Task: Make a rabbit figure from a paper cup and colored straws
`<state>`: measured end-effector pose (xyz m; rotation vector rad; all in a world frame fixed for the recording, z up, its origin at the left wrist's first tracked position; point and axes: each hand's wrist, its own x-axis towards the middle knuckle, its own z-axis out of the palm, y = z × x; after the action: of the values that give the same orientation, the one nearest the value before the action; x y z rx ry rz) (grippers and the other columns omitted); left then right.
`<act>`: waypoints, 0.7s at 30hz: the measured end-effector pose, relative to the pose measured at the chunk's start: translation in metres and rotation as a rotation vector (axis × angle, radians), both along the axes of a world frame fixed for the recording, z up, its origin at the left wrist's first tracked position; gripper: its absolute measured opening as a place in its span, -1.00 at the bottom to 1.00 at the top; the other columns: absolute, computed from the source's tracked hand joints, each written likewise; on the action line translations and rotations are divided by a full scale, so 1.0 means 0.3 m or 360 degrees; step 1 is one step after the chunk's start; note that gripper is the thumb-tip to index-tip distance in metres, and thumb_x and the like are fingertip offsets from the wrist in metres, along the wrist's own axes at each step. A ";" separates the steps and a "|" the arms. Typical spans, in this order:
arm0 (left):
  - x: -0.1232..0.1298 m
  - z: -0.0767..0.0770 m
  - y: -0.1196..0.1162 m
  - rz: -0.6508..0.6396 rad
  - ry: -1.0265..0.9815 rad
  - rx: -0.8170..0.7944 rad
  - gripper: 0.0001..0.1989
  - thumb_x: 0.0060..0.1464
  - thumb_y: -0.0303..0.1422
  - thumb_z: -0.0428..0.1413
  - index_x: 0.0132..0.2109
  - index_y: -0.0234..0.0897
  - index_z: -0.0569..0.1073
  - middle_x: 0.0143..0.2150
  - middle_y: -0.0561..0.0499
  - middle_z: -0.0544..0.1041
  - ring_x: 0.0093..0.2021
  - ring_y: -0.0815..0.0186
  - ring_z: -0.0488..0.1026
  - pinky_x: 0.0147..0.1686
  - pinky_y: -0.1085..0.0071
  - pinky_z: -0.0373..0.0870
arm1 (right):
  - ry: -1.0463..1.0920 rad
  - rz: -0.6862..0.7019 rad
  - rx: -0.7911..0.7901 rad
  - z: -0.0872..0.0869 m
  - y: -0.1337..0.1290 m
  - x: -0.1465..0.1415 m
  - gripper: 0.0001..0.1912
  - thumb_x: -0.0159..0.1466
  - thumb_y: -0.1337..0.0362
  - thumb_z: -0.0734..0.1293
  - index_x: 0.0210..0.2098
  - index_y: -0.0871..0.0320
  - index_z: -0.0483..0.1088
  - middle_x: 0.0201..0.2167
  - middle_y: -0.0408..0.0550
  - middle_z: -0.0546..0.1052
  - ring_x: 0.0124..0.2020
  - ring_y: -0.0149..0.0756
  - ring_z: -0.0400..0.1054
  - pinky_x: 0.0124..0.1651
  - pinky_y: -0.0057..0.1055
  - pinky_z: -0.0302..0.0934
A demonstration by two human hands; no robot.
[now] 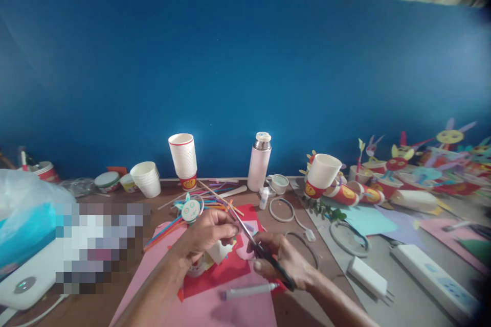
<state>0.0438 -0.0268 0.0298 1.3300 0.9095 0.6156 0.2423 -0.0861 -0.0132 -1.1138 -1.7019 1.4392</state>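
Note:
My left hand is closed in a pinch in front of the chest; what its fingertips hold is too small to name. My right hand grips scissors by their dark handles, with the blades pointing up and left past my left fingertips. Beneath my hands lie red paper and pink paper. A capped marker rests on the paper nearer to me. Just beyond my left hand is a round, pale green animal face with ears, beside coloured sticks.
A tall stack of paper cups, a pink thermos and a small white bottle stand behind. On the right are paper cups with animal figures, a charger and a power strip. A plastic bag is on the left.

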 end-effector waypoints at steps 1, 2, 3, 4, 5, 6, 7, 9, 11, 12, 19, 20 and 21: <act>-0.002 0.002 0.000 -0.0008 0.0021 -0.0006 -0.85 -0.17 -0.36 0.16 -0.48 -0.42 0.47 -0.65 0.06 0.39 -0.61 0.45 0.24 -0.53 0.47 0.12 | -0.0031 0.0004 0.0007 0.005 0.001 0.002 -0.71 0.08 0.18 0.34 -0.27 0.24 0.33 -0.59 -0.22 0.27 -0.60 -0.51 0.07 -0.56 -0.56 0.00; -0.004 0.003 -0.001 -0.0016 0.0032 -0.0009 -0.85 -0.17 -0.36 0.16 -0.48 -0.42 0.47 -0.65 0.07 0.39 -0.61 0.46 0.24 -0.53 0.47 0.11 | -0.0058 0.0010 0.0015 0.009 0.001 0.004 -0.72 0.07 0.19 0.34 -0.28 0.24 0.34 -0.61 -0.23 0.26 -0.60 -0.52 0.06 -0.56 -0.56 -0.01; -0.006 0.003 -0.001 -0.0025 0.0038 -0.0011 -0.85 -0.17 -0.36 0.17 -0.47 -0.42 0.47 -0.65 0.07 0.38 -0.61 0.46 0.23 -0.53 0.48 0.11 | -0.0077 0.0016 0.0021 0.014 0.001 0.005 -0.73 0.06 0.20 0.34 -0.30 0.24 0.34 -0.61 -0.24 0.25 -0.60 -0.52 0.05 -0.57 -0.57 -0.02; -0.008 0.002 -0.002 -0.0032 0.0042 -0.0007 -0.85 -0.17 -0.36 0.16 -0.47 -0.41 0.47 -0.65 0.08 0.38 -0.61 0.46 0.23 -0.54 0.48 0.11 | -0.0090 0.0026 0.0022 0.019 0.001 0.007 -0.74 0.06 0.20 0.34 -0.31 0.24 0.35 -0.61 -0.24 0.25 -0.60 -0.52 0.04 -0.57 -0.58 -0.03; -0.010 0.001 -0.002 -0.0039 0.0048 -0.0005 -0.86 -0.17 -0.37 0.16 -0.46 -0.41 0.48 -0.64 0.08 0.38 -0.61 0.46 0.23 -0.54 0.47 0.11 | -0.0094 0.0036 0.0018 0.023 0.000 0.009 -0.74 0.05 0.20 0.34 -0.32 0.24 0.35 -0.61 -0.24 0.25 -0.60 -0.52 0.04 -0.58 -0.58 -0.04; -0.011 -0.001 -0.002 -0.0046 0.0052 -0.0006 -0.86 -0.17 -0.38 0.16 -0.46 -0.41 0.48 -0.64 0.08 0.39 -0.61 0.46 0.23 -0.54 0.47 0.11 | -0.0091 0.0043 0.0008 0.027 -0.001 0.010 -0.74 0.05 0.21 0.34 -0.32 0.24 0.35 -0.61 -0.24 0.25 -0.60 -0.52 0.04 -0.58 -0.59 -0.05; -0.011 -0.004 -0.002 -0.0053 0.0055 -0.0007 -0.87 -0.17 -0.39 0.15 -0.45 -0.41 0.48 -0.64 0.08 0.39 -0.60 0.46 0.24 -0.54 0.47 0.11 | -0.0084 0.0049 -0.0005 0.030 -0.001 0.011 -0.74 0.04 0.21 0.34 -0.32 0.24 0.36 -0.60 -0.24 0.26 -0.60 -0.53 0.03 -0.59 -0.59 -0.06; -0.012 -0.007 -0.001 -0.0066 0.0051 -0.0020 -0.88 -0.17 -0.40 0.15 -0.45 -0.40 0.48 -0.63 0.08 0.39 -0.60 0.46 0.24 -0.54 0.48 0.12 | -0.0073 0.0048 -0.0035 0.037 -0.002 0.012 -0.74 0.02 0.23 0.33 -0.31 0.24 0.36 -0.60 -0.23 0.26 -0.61 -0.53 0.04 -0.60 -0.60 -0.07; -0.011 -0.009 0.000 -0.0079 0.0039 -0.0031 -0.89 -0.17 -0.41 0.14 -0.45 -0.40 0.48 -0.64 0.08 0.39 -0.60 0.46 0.24 -0.53 0.48 0.12 | -0.0080 0.0039 -0.0046 0.044 -0.002 0.013 -0.75 0.01 0.26 0.33 -0.32 0.25 0.37 -0.59 -0.23 0.27 -0.61 -0.53 0.04 -0.61 -0.61 -0.07; -0.011 -0.010 0.000 -0.0078 0.0037 -0.0031 -0.89 -0.17 -0.41 0.14 -0.45 -0.40 0.48 -0.64 0.08 0.39 -0.60 0.46 0.24 -0.53 0.48 0.12 | -0.0093 0.0035 -0.0048 0.048 -0.002 0.012 -0.75 0.00 0.27 0.33 -0.32 0.25 0.37 -0.60 -0.23 0.27 -0.61 -0.53 0.04 -0.61 -0.61 -0.06; -0.011 0.001 -0.004 -0.0098 0.0039 -0.0040 -0.91 -0.19 -0.43 0.12 -0.47 -0.39 0.48 -0.65 0.09 0.39 -0.61 0.46 0.24 -0.54 0.48 0.12 | -0.0243 0.0006 -0.0047 0.066 -0.003 0.017 -0.79 -0.04 0.35 0.32 -0.36 0.25 0.38 -0.65 -0.27 0.26 -0.63 -0.55 0.05 -0.61 -0.63 -0.05; -0.010 0.003 -0.004 -0.0097 0.0045 -0.0044 -0.91 -0.20 -0.44 0.12 -0.48 -0.39 0.48 -0.65 0.09 0.38 -0.61 0.46 0.24 -0.54 0.48 0.12 | -0.0251 0.0012 -0.0050 0.067 -0.003 0.019 -0.79 -0.03 0.35 0.33 -0.36 0.25 0.38 -0.65 -0.27 0.27 -0.63 -0.54 0.06 -0.61 -0.63 -0.04; -0.009 0.004 -0.005 -0.0095 0.0052 -0.0051 -0.92 -0.21 -0.44 0.12 -0.48 -0.38 0.48 -0.66 0.09 0.38 -0.62 0.46 0.24 -0.54 0.48 0.12 | -0.0258 0.0019 -0.0049 0.069 -0.003 0.021 -0.78 -0.03 0.34 0.33 -0.35 0.25 0.38 -0.65 -0.27 0.27 -0.63 -0.54 0.07 -0.61 -0.63 -0.04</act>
<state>0.0411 -0.0284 0.0310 1.3374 0.8993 0.5323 0.2485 -0.0871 0.0076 -1.2689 -1.8049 1.4197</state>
